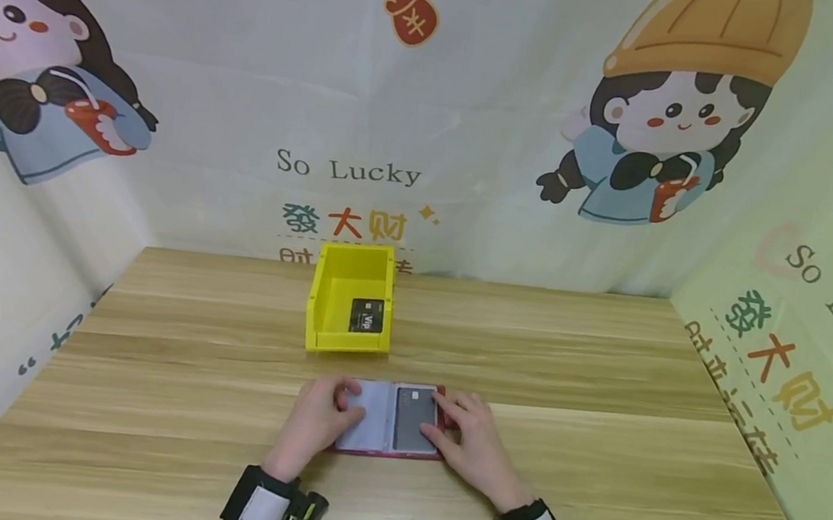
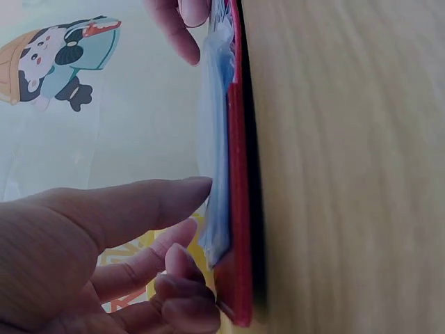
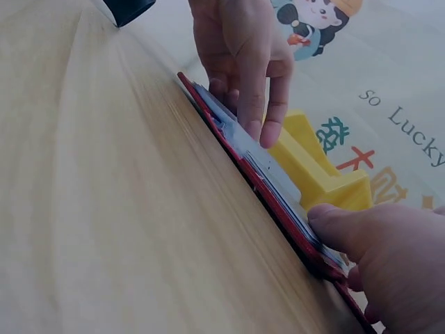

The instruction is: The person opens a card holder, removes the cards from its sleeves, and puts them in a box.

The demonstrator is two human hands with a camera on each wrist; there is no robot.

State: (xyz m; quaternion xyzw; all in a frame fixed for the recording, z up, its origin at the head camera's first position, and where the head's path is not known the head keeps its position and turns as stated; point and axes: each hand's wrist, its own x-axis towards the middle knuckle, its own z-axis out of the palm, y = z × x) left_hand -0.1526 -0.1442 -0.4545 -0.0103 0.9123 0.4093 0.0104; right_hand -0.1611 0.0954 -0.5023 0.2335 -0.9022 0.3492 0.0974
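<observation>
A red card holder (image 1: 386, 455) lies spread open on the table, with clear plastic sleeves (image 1: 373, 411) on its left side. A grey card (image 1: 413, 429) with a chip shows in the right-hand sleeve. My left hand (image 1: 320, 418) rests on the left sleeves; in the left wrist view its thumb (image 2: 177, 198) is straight with the tip at the sleeve edge, the other fingers bent near the far end. My right hand (image 1: 474, 441) holds the holder's right edge, thumb (image 3: 337, 226) over the card side and fingers partly hidden beyond the edge.
A yellow bin (image 1: 345, 349) stands behind the holder, close to the back wall. Inside it leans a black card (image 1: 367, 316) marked "Vip". Printed cloth (image 1: 474, 132) hangs round the back and sides of the wooden table (image 1: 587, 360).
</observation>
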